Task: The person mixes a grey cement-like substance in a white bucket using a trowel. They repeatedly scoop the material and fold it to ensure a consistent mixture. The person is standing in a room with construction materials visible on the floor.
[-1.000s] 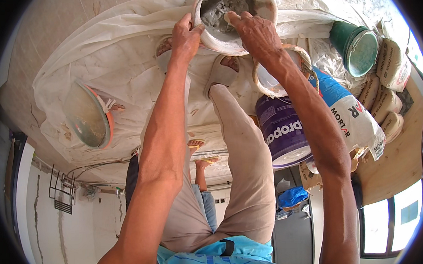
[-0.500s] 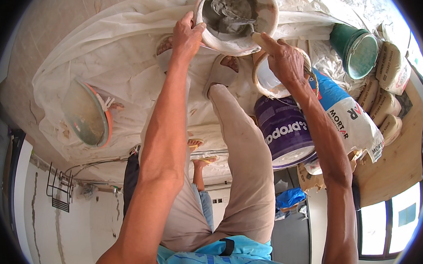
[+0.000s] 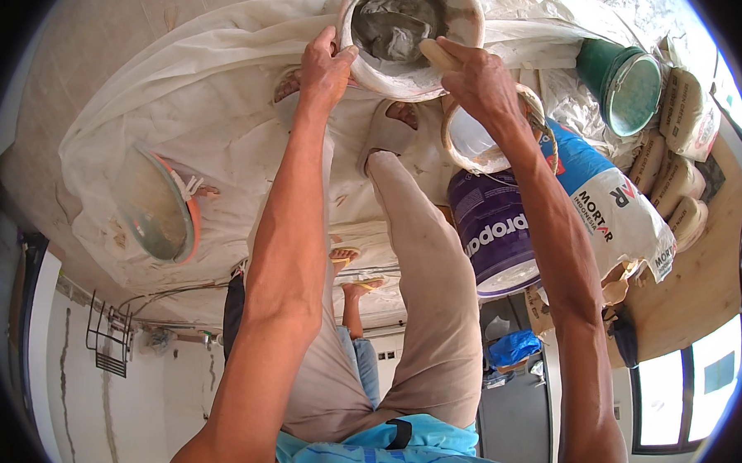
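My left hand [image 3: 325, 69] is closed on the left rim of a round whitish bucket [image 3: 400, 85], with the thumb on the edge. Wet grey mortar [image 3: 392, 30] lies inside the bucket in folds. In my right hand [image 3: 482, 81] is the pale handle of a trowel [image 3: 437, 54], held over the bucket's near right side. The trowel's blade reaches into the mortar and is hard to tell from it. Below my right wrist stands a smaller white pail [image 3: 466, 143] with a caked rim and a rope-like handle.
On the right are a purple bucket [image 3: 491, 228], a blue-and-white mortar bag [image 3: 609, 192], a green bucket [image 3: 630, 90] and several stacked cement bags [image 3: 690, 121]. A shallow orange-rimmed basin [image 3: 158, 210] sits left on the white sheet [image 3: 218, 125]. Another person's sandalled foot [image 3: 364, 285] shows behind my legs.
My right hand has moved left with the trowel, bringing its handle further over the bucket. The mortar's surface has changed shape. My left hand keeps its hold on the rim.
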A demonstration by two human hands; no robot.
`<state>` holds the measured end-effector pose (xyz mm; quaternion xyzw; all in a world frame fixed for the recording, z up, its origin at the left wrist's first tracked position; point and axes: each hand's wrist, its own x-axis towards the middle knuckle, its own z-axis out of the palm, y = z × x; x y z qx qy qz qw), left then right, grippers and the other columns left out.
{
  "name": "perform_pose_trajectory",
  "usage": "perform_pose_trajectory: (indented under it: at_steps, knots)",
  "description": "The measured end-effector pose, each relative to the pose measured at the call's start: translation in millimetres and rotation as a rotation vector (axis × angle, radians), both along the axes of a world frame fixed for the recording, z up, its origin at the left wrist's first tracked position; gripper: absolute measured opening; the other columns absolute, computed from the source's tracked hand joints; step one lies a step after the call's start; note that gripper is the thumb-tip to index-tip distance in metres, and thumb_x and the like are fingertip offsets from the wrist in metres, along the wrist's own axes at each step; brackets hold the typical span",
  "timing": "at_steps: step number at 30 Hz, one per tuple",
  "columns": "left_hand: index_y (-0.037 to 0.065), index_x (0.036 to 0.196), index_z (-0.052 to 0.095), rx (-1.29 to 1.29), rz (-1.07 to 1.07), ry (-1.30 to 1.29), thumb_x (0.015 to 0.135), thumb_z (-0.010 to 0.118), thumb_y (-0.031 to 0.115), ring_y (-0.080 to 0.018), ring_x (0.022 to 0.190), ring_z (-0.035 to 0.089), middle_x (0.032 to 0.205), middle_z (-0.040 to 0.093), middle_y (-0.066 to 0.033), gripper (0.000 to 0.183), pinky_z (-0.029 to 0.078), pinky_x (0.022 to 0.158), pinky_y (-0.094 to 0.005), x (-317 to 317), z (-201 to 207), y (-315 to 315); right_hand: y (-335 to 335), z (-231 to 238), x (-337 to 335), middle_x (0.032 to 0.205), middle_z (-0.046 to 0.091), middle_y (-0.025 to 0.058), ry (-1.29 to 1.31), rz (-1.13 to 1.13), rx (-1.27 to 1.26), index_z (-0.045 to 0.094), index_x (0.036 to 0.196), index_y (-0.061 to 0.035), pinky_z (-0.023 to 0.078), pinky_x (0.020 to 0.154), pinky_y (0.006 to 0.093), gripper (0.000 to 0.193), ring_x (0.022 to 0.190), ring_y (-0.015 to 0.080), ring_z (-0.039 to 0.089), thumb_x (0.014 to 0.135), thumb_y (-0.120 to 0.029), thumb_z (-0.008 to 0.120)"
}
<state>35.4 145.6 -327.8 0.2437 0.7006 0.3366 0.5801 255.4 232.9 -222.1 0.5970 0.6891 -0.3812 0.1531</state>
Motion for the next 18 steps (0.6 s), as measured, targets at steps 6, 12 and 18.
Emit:
perform_pose_trajectory:
  at_steps: [6, 12, 18]
  knots:
    - [-0.006, 0.093, 0.055, 0.011, 0.081, -0.115, 0.088, 0.066, 0.008, -0.0226, 0.071, 0.065, 0.083, 0.067, -0.0157, 0.019, 0.059, 0.059, -0.0401, 9.5, 19.1, 8.0, 9.7, -9.6, 0.5, 0.098, 0.073, 0.0265, -0.023, 0.171, 0.215, 0.064, 0.14, -0.0212, 0.057, 0.08, 0.0507, 0.06, 0.09, 0.0431, 0.072, 0.081, -0.01, 0.065]
    - [-0.007, 0.1, 0.059, -0.007, -0.042, 0.035, 0.088, 0.067, 0.01, -0.0294, 0.072, 0.071, 0.085, 0.069, -0.0205, 0.023, 0.06, 0.061, -0.0421, 4.6, 9.3, 4.0, 6.3, -18.2, 5.5, 0.097, 0.073, 0.0258, -0.127, 0.245, 0.113, 0.062, 0.141, -0.0256, 0.057, 0.078, 0.0533, 0.061, 0.089, 0.0444, 0.072, 0.082, -0.01, 0.066]
    - [-0.009, 0.105, 0.06, -0.017, -0.003, 0.051, 0.088, 0.067, 0.011, -0.0305, 0.074, 0.071, 0.088, 0.071, -0.0222, 0.027, 0.058, 0.068, -0.044, 5.3, 7.1, 2.7, -7.8, 2.8, 7.8, 0.096, 0.072, 0.0208, 0.039, 0.301, 0.117, 0.062, 0.137, -0.0224, 0.057, 0.073, 0.0534, 0.056, 0.087, 0.0437, 0.072, 0.084, -0.003, 0.062]
